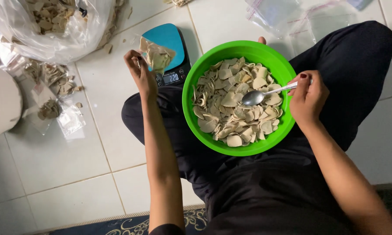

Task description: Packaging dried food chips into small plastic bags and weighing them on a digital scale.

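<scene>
Small clear bag (157, 55) of pale chips, pinched at its rim by the left hand (139, 72) and held just above the blue scale (172, 50) on the tiled floor (74, 148). The right hand (308, 96) gripped a metal spoon (265, 93), its bowl resting on the chips in the green bowl (237, 98) on the person's lap. Judged by the scene, the work was well under way but far from done: several filled bags (52, 93) lay at left, the bowl was still nearly full, and empty bags (300, 19) waited beyond it. A large sack (52, 26) of chips lay at upper left.
</scene>
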